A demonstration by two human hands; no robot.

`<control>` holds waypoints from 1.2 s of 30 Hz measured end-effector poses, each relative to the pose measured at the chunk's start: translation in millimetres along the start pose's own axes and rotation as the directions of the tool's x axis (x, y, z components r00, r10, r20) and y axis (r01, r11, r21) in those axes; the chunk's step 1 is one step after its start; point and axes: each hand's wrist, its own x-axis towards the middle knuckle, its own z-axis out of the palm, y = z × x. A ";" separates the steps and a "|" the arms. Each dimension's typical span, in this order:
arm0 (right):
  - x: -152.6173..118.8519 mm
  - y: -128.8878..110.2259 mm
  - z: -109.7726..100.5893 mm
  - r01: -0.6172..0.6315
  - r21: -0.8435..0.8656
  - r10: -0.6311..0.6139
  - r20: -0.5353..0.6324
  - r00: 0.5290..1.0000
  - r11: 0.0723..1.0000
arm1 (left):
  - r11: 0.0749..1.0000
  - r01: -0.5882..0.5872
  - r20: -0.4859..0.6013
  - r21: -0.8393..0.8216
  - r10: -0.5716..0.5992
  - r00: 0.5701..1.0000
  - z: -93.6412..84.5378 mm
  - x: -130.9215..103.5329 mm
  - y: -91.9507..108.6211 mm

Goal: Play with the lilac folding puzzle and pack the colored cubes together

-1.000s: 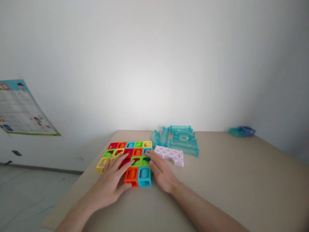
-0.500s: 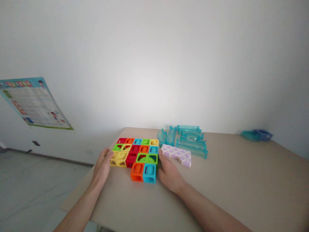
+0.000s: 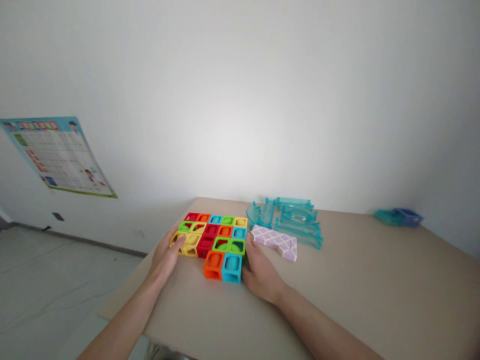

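A block of joined coloured cubes (image 3: 212, 231), red, orange, blue, green and yellow with round openings, lies on the table. Its front edge is stepped, with an orange and a light blue cube sticking out nearest me. My left hand (image 3: 165, 255) grips the left side, thumb over the yellow cubes. Against the right side rests my right hand (image 3: 262, 270), its fingers beside the green and blue cubes. The two hands hold the block between them. Just right of it lies a purple patterned piece (image 3: 275, 240) with white lines.
Translucent teal track pieces (image 3: 298, 222) lie behind the purple piece. At the far right of the table (image 3: 352, 280) are a blue container (image 3: 408, 218) and a teal piece (image 3: 388, 217). The wall carries a poster (image 3: 63, 155) at left.
My left hand has moved slightly right and closed on the block's left side, its thumb now over the yellow cubes. The view has shifted slightly.
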 end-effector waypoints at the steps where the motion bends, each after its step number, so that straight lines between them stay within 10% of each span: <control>1: 0.4 -1.9 -1.1 0.010 0.007 -0.010 -0.006 1.000 1.000 | 1.000 0.002 -0.007 0.023 -0.001 1.000 0.7 -1.6 2.2; 6: 1.3 -11.5 -3.2 0.013 0.020 -0.014 0.028 1.000 1.000 | 0.887 -0.190 -0.234 0.420 0.308 0.922 8.9 -35.6 26.6; 9: 0.8 -13.5 -1.2 -0.016 0.000 0.016 0.049 0.999 1.000 | 0.775 -0.395 -0.091 0.493 0.497 0.863 14.5 -63.4 37.6; 13: 1.0 -13.8 0.1 -0.013 -0.017 0.014 0.061 0.998 1.000 | 0.805 -0.374 0.118 0.461 0.362 0.925 20.0 -76.1 39.2; 18: 0.5 -13.3 -0.3 -0.016 -0.044 0.019 0.070 0.997 0.999 | 0.761 -0.445 0.180 0.473 0.411 0.894 27.0 -67.8 37.6; 36: 1.4 -15.3 2.0 -0.005 -0.119 0.015 0.080 0.997 0.993 | 0.711 -0.466 0.208 0.526 0.424 0.882 28.9 -65.3 37.6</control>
